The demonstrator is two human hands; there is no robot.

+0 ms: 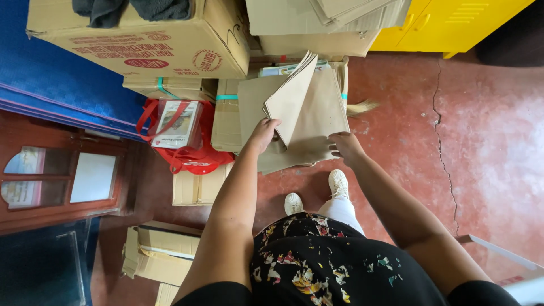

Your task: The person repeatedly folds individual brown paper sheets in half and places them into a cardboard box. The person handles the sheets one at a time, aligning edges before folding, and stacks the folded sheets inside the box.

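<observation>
A: Where do the person's hands sit?

B: Both are on a stack of brown paper bags (pixel 317 113) resting on bundled cardboard near the middle of the view. The left hand (pixel 263 135) is closed on the lower left edge of a lifted bag (pixel 289 99), thumb on top and fingers curled underneath, so that bag tilts up and away from the pile.

A: And the right hand?

B: The right hand (pixel 344 146) lies at the lower right corner of the pile, fingers spread and bent, tips touching the flat bag beneath. Whether it pinches a sheet or only presses on it cannot be told.

A: So where is the lifted bag relative to the grip?

B: It rises from the left hand's fingers toward the top of the frame, fanned above the flat bags, with the right hand just beside its lower edge, apart from it.

A: What surrounds the pile?

B: A large cardboard box (pixel 147 39) stands to the upper left, a red bag (pixel 190 153) holding a clear packet lies left of the pile, a yellow cabinet (pixel 447 22) sits at the upper right, and the red floor (pixel 481 141) shows a long crack. The person's white shoes (pixel 338 182) are below the stack.
</observation>
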